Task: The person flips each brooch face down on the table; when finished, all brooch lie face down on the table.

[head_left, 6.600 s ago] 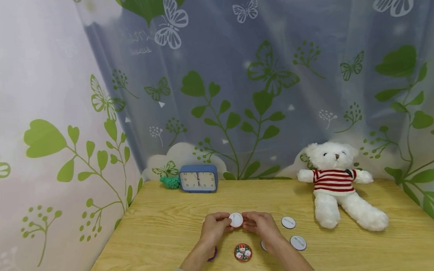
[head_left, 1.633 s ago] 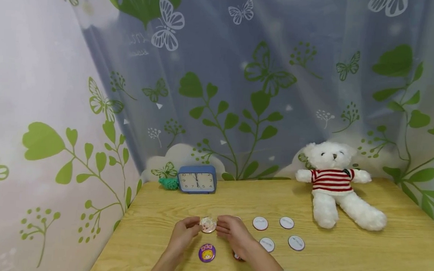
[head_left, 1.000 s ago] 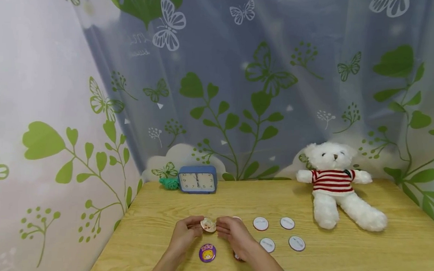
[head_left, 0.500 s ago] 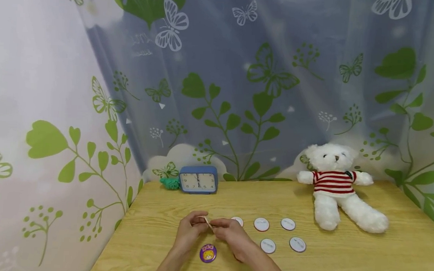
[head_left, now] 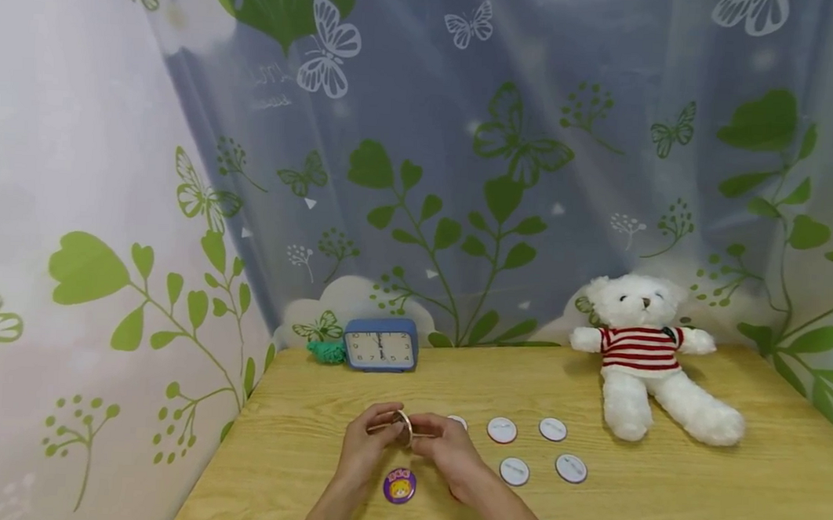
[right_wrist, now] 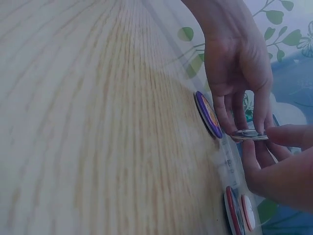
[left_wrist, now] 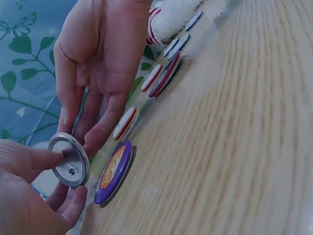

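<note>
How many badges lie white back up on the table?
5: back-left badge, partly behind the right hand; back-middle badge; back-right badge; front-left badge; front-right badge.

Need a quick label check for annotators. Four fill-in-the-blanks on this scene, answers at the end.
1. In the left wrist view, the left hand's ____ presses on the held badge.
2. Of the left hand and the right hand, the one nearer the teddy bear is the ____.
3. The cartoon-face badge on the table has a ____ border.
4. The clock has a ____ case.
Missing words: thumb; right; purple; blue.
</note>
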Tool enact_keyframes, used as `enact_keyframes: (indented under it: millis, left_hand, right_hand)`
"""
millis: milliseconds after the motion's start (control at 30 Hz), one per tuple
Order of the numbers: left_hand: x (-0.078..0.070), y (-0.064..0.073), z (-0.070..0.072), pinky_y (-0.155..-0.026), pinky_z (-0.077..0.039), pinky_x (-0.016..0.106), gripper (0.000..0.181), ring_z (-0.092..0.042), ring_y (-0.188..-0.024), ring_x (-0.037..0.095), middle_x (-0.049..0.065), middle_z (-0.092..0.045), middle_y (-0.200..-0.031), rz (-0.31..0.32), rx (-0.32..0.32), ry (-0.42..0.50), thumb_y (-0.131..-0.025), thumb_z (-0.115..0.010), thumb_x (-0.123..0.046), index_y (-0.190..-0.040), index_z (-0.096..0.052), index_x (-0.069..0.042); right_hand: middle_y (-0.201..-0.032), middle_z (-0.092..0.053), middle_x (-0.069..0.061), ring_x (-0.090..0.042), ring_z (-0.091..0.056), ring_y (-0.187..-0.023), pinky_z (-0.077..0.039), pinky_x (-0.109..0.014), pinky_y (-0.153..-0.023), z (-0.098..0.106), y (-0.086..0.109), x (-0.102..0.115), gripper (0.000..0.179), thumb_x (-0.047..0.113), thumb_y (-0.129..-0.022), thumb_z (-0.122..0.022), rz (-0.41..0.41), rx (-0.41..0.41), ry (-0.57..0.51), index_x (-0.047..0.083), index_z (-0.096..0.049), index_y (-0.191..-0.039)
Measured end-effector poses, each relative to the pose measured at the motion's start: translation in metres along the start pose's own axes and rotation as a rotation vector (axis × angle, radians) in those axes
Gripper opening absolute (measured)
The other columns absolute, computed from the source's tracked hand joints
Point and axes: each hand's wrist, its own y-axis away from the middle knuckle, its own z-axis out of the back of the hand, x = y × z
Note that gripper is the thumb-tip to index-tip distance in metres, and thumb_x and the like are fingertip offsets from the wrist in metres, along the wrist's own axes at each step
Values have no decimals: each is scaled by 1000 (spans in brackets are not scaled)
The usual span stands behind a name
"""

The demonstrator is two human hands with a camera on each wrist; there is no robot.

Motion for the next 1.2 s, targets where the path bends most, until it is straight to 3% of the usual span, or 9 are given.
enact_keyframes:
  millis: [167, 333, 600, 967, 1200]
  left_hand:
    - [2, -2, 0, -81, -61, 31, 31, -63, -94, 18, 20, -70, -108, 17, -5, -12, -92, -75, -2, -122, -71, 6]
    - [4, -2, 2, -77, -63, 32, 32, -64, -85, 16, 16, -66, -102, 44, -10, 39, -93, -74, -2, -123, -69, 8]
    - [4, 1, 5, -75, -66, 39, 34, -72, -75, 20, 16, -63, -96, 69, 24, 159, -96, -72, -1, -123, -62, 15]
    - [3, 3, 6, -73, -66, 36, 28, -72, -71, 19, 15, -67, -92, 99, 41, 161, -99, -65, 2, -124, -62, 16]
    - [1, 4, 9, -70, -66, 36, 26, -71, -70, 18, 21, -70, -96, 97, 10, 153, -98, -63, 7, -119, -62, 23]
  right_hand:
    - [-117, -71, -22, -25, -69, -101, -59, -36, -87, 2, -2, 0, 41, -6, -87, -67, -27, -43, -6, -10, -65, -128]
    - [-114, -72, -18, -22, -69, -97, -61, -39, -89, 4, -2, 1, 37, -6, -91, -64, -43, -44, -14, -10, -64, -128]
    - [-101, -71, -19, -16, -70, -79, -64, -32, -77, 3, -3, -1, 28, -3, -96, -66, -32, -81, -89, -17, -62, -120]
    - [-90, -70, -17, -16, -70, -70, -64, -29, -68, 3, -6, -3, 22, -5, -96, -66, -49, -173, -102, -18, -62, -113]
    - [-93, -73, -18, -17, -73, -76, -65, -33, -75, 5, -8, -3, 26, 2, -99, -64, -99, -122, -92, -17, -63, -116]
